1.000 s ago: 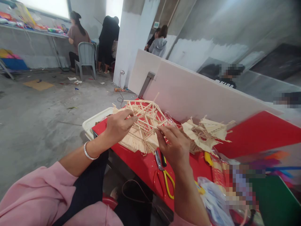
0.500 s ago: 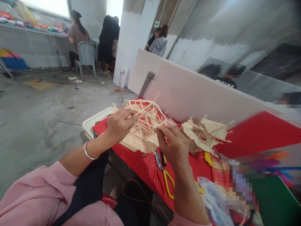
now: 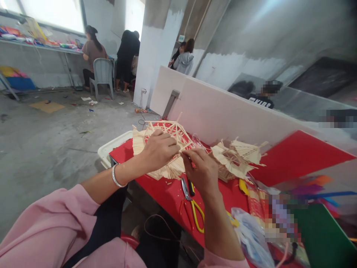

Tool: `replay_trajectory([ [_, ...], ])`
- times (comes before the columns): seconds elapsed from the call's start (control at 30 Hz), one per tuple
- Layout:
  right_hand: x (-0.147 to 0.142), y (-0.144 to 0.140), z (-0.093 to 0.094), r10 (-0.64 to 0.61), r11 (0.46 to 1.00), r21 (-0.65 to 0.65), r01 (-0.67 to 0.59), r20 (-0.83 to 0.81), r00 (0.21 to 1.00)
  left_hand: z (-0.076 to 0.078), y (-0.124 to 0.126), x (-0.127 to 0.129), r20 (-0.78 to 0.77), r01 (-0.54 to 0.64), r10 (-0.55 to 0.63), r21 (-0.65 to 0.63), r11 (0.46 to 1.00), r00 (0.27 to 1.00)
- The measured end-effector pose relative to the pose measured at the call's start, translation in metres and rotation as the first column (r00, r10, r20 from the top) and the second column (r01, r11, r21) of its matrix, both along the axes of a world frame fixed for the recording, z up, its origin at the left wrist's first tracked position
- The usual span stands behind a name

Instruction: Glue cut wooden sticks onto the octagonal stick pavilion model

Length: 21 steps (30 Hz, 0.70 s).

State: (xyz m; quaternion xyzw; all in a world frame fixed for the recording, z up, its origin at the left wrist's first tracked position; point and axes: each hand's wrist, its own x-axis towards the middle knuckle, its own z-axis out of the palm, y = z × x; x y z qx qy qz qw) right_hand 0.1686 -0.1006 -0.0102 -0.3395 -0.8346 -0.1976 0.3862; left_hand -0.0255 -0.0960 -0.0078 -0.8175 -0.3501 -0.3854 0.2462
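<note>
While both hands [image 3: 160, 150] pinch stick frame [image 3: 170, 136], table edge [image 3: 167, 201] near

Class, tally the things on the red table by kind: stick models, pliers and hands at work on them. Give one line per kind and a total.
Stick models: 2, the stick frame and the second stick model
Pliers: 1, the yellow-handled pliers
Hands: 2, left hand, right hand
Total: 5
</note>
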Motion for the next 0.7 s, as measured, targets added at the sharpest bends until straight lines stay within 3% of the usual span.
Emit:
replay_trajectory([
  [0.13, 0.007, -0.016, 0.004, 0.019, 1.000, -0.009, -0.020, -0.010, 1.000, 0.003, -0.011, 0.001, -0.003, 0.071, -0.071, -0.055, 0.996, 0.997],
  [0.27, 0.019, -0.039, 0.006, 0.016, 0.999, -0.033, -0.016, 0.006, 1.000, 0.001, -0.032, 0.010, 0.027, 0.167, -0.165, -0.187, 0.968, 0.986],
  [0.43, 0.042, -0.087, -0.006, -0.052, 0.998, -0.046, 0.054, 0.047, 0.998, -0.023, -0.062, 0.036, 0.214, 0.346, -0.291, -0.298, 0.890, 0.933],
  [0.57, 0.064, -0.136, -0.053, -0.215, 0.971, 0.093, 0.222, -0.080, 0.973, -0.067, -0.078, 0.057, 0.513, 0.461, -0.242, -0.355, 0.814, 0.823],
  [0.63, 0.074, -0.148, -0.088, -0.306, 0.951, -0.024, 0.307, -0.202, 0.930, -0.091, -0.082, 0.066, 0.632, 0.476, -0.114, -0.439, 0.762, 0.767],
  [0.7, 0.081, -0.143, -0.120, -0.421, 0.895, -0.227, 0.385, -0.140, 0.896, -0.112, -0.083, 0.075, 0.734, 0.523, 0.049, -0.528, 0.669, 0.678],
])
